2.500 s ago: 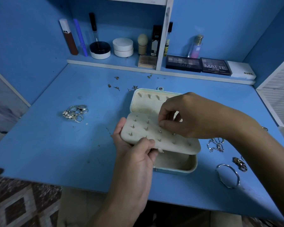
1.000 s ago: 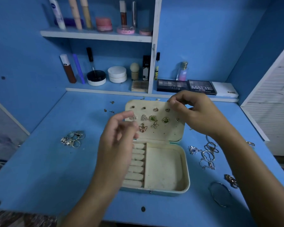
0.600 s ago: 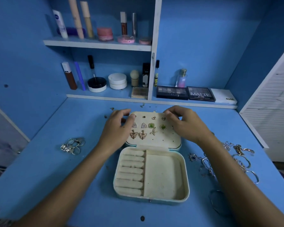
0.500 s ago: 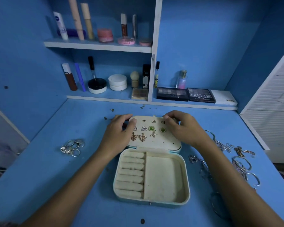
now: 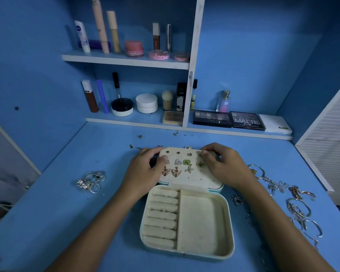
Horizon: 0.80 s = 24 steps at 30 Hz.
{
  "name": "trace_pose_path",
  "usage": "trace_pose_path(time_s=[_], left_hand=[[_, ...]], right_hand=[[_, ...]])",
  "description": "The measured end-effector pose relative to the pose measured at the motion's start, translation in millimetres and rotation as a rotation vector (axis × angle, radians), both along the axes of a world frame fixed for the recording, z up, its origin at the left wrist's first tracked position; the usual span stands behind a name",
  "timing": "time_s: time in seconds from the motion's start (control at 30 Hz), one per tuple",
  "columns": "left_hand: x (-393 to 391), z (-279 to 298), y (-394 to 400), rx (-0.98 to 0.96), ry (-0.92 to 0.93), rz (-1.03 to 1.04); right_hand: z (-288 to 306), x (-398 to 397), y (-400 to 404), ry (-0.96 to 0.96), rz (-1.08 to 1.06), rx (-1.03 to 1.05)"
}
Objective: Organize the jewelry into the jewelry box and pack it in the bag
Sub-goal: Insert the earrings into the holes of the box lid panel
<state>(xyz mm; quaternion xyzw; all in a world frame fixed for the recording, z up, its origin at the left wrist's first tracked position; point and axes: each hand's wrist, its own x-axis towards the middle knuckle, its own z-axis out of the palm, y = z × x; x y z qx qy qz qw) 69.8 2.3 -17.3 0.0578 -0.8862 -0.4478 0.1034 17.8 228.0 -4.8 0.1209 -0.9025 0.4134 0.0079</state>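
The cream jewelry box [image 5: 231, 228] lies open on the blue desk. Its near half has ring rolls [image 5: 161, 216] on the left and a bare compartment [image 5: 201, 222] on the right. The earring panel [image 5: 194, 178] lies flat over the far half, with several earrings [image 5: 177, 171] pinned in it. My left hand [image 5: 143, 173] pinches the panel's far left corner, thumb on top. My right hand [image 5: 227, 169] curls over the far right corner. No bag is in view.
A pile of silver rings [image 5: 91, 180] lies left of the box. Chains and bracelets [image 5: 298, 209] are spread along the right side of the desk. A few loose earrings [image 5: 139, 136] lie behind the box. Shelves with cosmetics [image 5: 145, 103] stand at the back.
Earlier I held the panel up with its back toward me. It now lies face up over the box's far half, and both hands have settled on its far corners.
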Motion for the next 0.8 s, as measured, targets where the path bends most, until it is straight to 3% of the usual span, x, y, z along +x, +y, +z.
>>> trace_pose_path(time_s=[0.23, 0.43, 0.63, 0.8], left_hand=[[0.7, -1.5, -1.8, 0.005, 0.009, -0.009], [0.0, -6.1, -3.4, 0.003, 0.034, -0.009], [-2.1, -7.8, -3.4, 0.001, 0.05, -0.01], [-2.9, -8.6, -3.4, 0.001, 0.061, -0.005]], right_hand=[[-1.3, -3.6, 0.5, -0.002, 0.007, 0.011], [10.4, -21.5, -9.7, 0.133, 0.047, 0.103], [27.9, -53.0, -38.9, 0.188, 0.247, 0.182], [25.1, -79.0, -68.6, 0.114, 0.383, 0.26]])
